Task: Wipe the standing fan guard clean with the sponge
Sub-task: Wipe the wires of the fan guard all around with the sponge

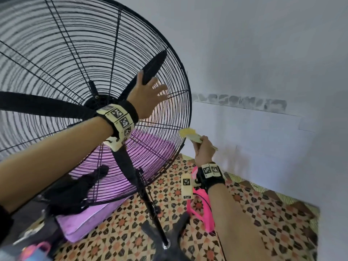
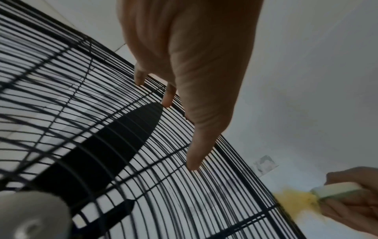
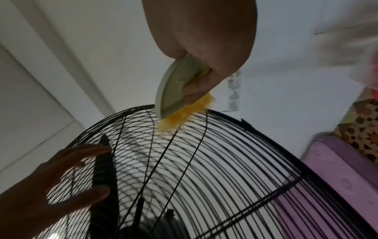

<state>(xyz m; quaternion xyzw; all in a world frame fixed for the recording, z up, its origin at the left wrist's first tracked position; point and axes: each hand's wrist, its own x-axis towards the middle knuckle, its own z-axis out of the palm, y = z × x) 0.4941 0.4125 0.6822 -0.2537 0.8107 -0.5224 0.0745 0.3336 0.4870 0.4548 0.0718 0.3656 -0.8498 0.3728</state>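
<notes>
The standing fan's black wire guard [image 1: 189, 102] fills the left of the head view, with dark blades behind the wires. My left hand [image 1: 150, 91] is spread flat with straight fingers at the guard's right part, over one blade; its fingertips [image 2: 168, 100] reach the wires. My right hand [image 1: 204, 147] grips the sponge [image 1: 190, 135], a pale green holder with yellow fibres. The yellow fibres [image 3: 180, 118] touch the guard's outer rim [image 3: 225, 116] at its right edge, below my left hand [image 3: 67, 177].
The fan's black pole [image 1: 150, 204] runs down to a base on the patterned tile floor [image 1: 263, 213]. A purple cushion [image 1: 90, 219] lies behind the fan with a black cloth [image 1: 75, 191] on it. A pink object [image 1: 203, 208] lies under my right forearm. A white wall [image 1: 263, 72] stands close on the right.
</notes>
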